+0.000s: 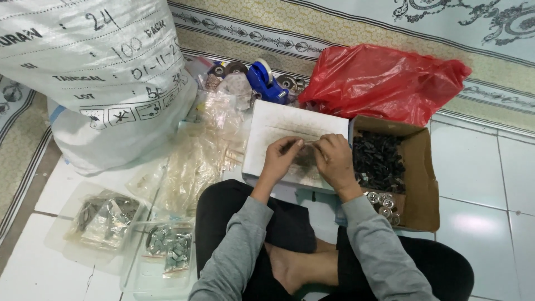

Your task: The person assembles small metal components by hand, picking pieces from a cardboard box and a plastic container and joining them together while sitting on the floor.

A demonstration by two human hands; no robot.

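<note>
White woven plastic forms the large sack (95, 72) at 10 o'clock, printed in dark ink and resting partly on the patterned carpet (356, 28). At 8 o'clock, two clear plastic trays (67, 245) on the tiled floor (490, 184) hold small bags of silvery metal parts (170, 248). Just right of them, toward 9 o'clock, lies a loose heap of empty clear plastic bags (200, 150). At 12 o'clock a blue tape dispenser (264, 81) stands among several rolls and round parts.

At centre, a flat white box (290, 125), its top dusted with dark specks, lies in front of the seated person's crossed legs. The left hand (281, 159) rests on it, fingers curled narrow and pinched together at the tips. The right hand (333, 159), just beside it, is likewise narrow, thumb and fingers drawn together. The fingertips of both hands meet over a small dark item (306, 149) on the box surface; it is too small to identify, and whether it is lifted or lying on the box cannot be told. Both forearms wear grey sleeves.

At 1 o'clock a red plastic bag (384, 78) lies crumpled. Below it, at 3 o'clock, an open brown cardboard box (423, 184) touches the white box and holds a pile of small black parts (379, 161), with a few round silver pieces (384, 203) at its near end.
</note>
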